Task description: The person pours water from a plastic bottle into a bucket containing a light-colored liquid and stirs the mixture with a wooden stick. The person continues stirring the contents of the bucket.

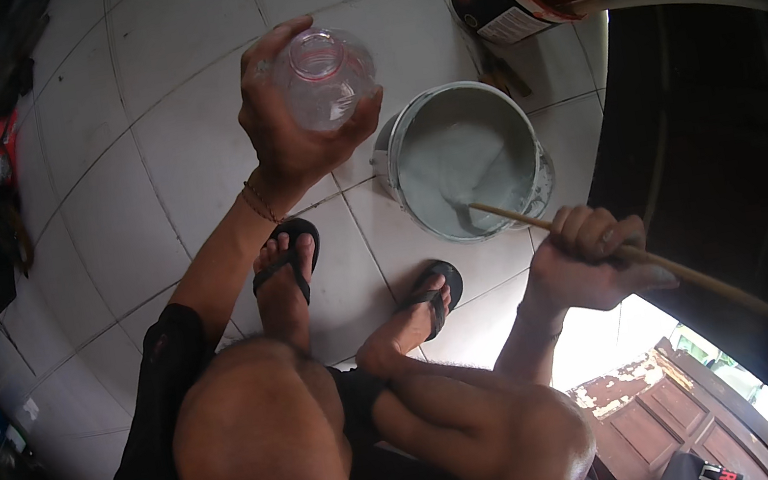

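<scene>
Head view: right hand [596, 263], fingers curled closed around a slender wooden stick [740, 299], tip reaching pale grey liquid [470, 153] in a round white bucket [382, 159]; farther off, left hand [290, 145], fingers widely bowed, grips a clear, open-mouthed plastic bottle [332, 77].

downward head-worn fisheye view

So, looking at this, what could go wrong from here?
The stick, in the right hand, dips into the bucket's grey mix; a hard push might splash the nearby sandalled right foot. The clear bottle in the left hand is uncapped, so tilting it could spill anything inside.
</scene>
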### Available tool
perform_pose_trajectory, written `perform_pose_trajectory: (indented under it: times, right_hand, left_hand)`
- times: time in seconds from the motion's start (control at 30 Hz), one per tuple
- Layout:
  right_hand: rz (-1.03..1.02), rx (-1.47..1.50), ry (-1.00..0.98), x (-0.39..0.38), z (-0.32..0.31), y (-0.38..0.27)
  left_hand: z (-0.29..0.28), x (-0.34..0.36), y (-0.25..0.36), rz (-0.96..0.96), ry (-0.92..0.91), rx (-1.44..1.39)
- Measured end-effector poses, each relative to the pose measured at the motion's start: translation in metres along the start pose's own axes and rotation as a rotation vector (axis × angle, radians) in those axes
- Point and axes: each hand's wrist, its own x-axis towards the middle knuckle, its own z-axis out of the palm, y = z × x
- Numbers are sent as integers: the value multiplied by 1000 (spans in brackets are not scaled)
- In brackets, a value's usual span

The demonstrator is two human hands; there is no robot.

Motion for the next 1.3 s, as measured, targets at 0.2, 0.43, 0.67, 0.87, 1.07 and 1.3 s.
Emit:
perform_pose_trajectory:
  times: [0.2,0.43,0.67,0.87,1.07,1.3]
  right_hand:
    - [-29,-20,30,41,-16,52]
    - [-33,-15,22,26,-13,34]
    - [-26,-6,13,-2,-17,-8]
    - [-46,1,26,19,-24,23]
    - [-9,38,43,30,-16,45]
    - [65,65,38,29,-9,38]
  left_hand:
    - [3,1,-3,19,5,9]
    - [3,4,-1,33,-3,20]
    - [4,0,-4,48,0,-7]
    - [0,1,-2,8,-14,30]
    - [2,5,-1,47,-6,40]
    - [1,3,0,27,-7,-8]
